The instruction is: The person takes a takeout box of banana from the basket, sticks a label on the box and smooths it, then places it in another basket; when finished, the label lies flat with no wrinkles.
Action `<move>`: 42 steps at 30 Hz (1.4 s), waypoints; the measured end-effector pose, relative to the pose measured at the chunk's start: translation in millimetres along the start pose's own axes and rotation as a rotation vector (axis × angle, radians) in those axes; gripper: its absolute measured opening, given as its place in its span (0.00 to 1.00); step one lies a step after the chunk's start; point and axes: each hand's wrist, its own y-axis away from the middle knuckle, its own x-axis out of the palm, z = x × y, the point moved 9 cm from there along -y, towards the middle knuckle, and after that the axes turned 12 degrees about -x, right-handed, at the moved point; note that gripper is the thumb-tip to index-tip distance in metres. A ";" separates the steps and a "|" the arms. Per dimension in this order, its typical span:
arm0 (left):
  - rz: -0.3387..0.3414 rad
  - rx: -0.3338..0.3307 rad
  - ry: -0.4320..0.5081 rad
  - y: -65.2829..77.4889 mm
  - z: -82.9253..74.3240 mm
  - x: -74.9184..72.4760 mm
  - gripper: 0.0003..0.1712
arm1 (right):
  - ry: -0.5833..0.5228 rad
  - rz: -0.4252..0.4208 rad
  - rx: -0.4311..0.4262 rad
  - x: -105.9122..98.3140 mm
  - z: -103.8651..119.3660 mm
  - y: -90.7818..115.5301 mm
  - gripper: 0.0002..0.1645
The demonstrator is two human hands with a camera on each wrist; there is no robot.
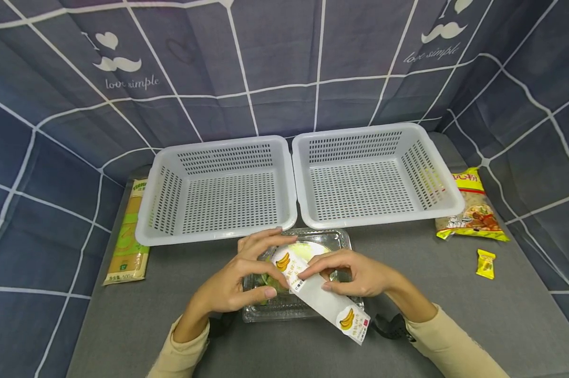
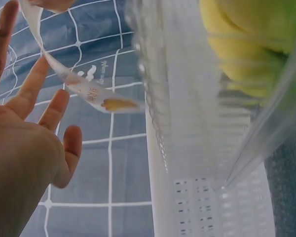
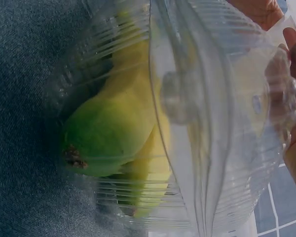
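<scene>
A clear plastic clamshell box [image 1: 284, 314] lies on the grey surface with yellow-green fruit [image 3: 106, 133] inside, looking like bananas. Over its lid slants a long white label strip [image 1: 326, 302] printed with bananas, its lower end reaching past the box's front edge. My right hand [image 1: 357, 272] pinches the strip near its middle between index finger and thumb. My left hand [image 1: 239, 275] hovers over the left side of the box, fingers loosely bent and spread, index fingertip right at the strip's edge. In the left wrist view the strip [image 2: 86, 91] curves past the left fingers.
Two white perforated baskets [image 1: 216, 239] [image 1: 379, 220] stand side by side behind the box. A noodle pack [image 1: 128, 236] lies at left. A yellow bag [image 1: 475, 207] and a small yellow packet [image 1: 485, 263] lie at right. A grid-patterned dark cloth [image 1: 284, 58] surrounds the work area.
</scene>
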 end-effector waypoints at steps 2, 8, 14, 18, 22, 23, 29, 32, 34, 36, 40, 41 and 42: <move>0.005 0.004 -0.006 0.7 1.3 -1.0 0.09 | -0.009 0.000 0.002 -0.3 -0.9 0.2 0.24; 0.090 0.013 0.074 7.1 4.5 0.8 0.11 | -0.077 -0.001 0.052 -0.8 -7.7 5.0 0.22; 0.132 -0.019 0.105 10.9 7.7 3.7 0.10 | -0.053 0.052 0.027 1.7 -8.4 11.0 0.23; 0.139 -0.049 0.127 16.0 8.9 3.4 0.11 | -0.101 0.077 -0.006 3.0 -4.7 15.4 0.25; 0.148 -0.056 0.192 30.6 10.4 2.6 0.14 | -0.158 0.041 0.028 -1.7 -2.4 21.8 0.25; 0.151 -0.064 0.211 36.3 11.9 2.5 0.15 | -0.159 0.024 0.038 -4.1 -1.9 23.7 0.25; 0.200 -0.093 0.338 77.8 23.3 4.2 0.20 | -0.144 -0.047 0.036 -15.7 0.8 33.5 0.27; 0.283 -0.103 0.443 94.7 29.0 10.5 0.21 | -0.147 -0.068 0.011 -19.2 2.3 36.2 0.29; 0.351 -0.146 0.531 102.4 34.5 17.6 0.21 | -0.148 -0.082 0.003 -21.5 2.3 37.1 0.29; 0.399 -0.211 0.573 108.0 43.2 25.6 0.20 | -0.138 -0.094 0.015 -23.1 0.6 37.3 0.30; 0.390 -0.325 0.484 112.8 61.1 34.8 0.16 | -0.127 -0.093 0.014 -23.8 -0.6 35.4 0.30; 0.378 -0.332 0.445 112.8 63.8 35.4 0.16 | -0.124 -0.091 0.011 -23.7 -0.3 34.8 0.30; 0.364 -0.332 0.407 112.4 65.2 35.0 0.15 | -0.122 -0.087 -0.002 -23.6 0.6 34.2 0.30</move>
